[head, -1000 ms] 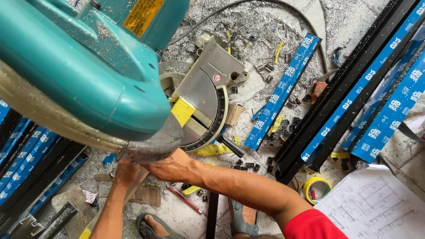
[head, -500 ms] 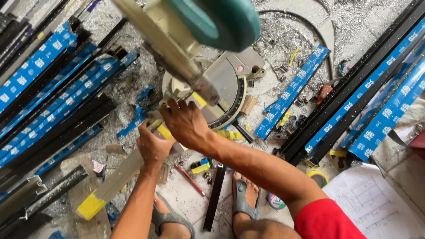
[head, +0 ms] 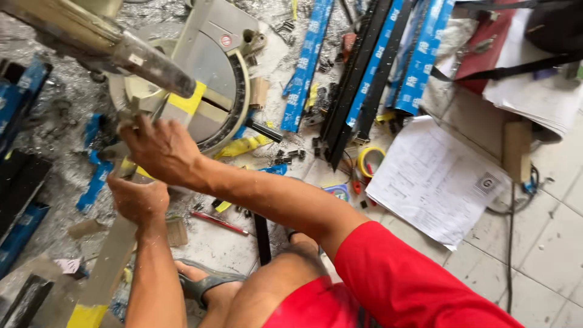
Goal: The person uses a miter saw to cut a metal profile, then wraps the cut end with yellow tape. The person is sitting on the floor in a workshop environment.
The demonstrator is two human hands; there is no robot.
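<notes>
A long pale bar (head: pixel 106 267), dusty and taped yellow at its near end, is laid on the floor and run up onto the saw (head: pixel 206 91). It is clasped by the left hand (head: pixel 138 197) partway along and pressed down by the right hand (head: pixel 159 149) at the saw's base; both grips are closed on it. A slip could be caused by the metal chips strewn around, and fingers may be caught, judged so near the cutting slot. Farther off, blue strips (head: pixel 306 61) are piled.
</notes>
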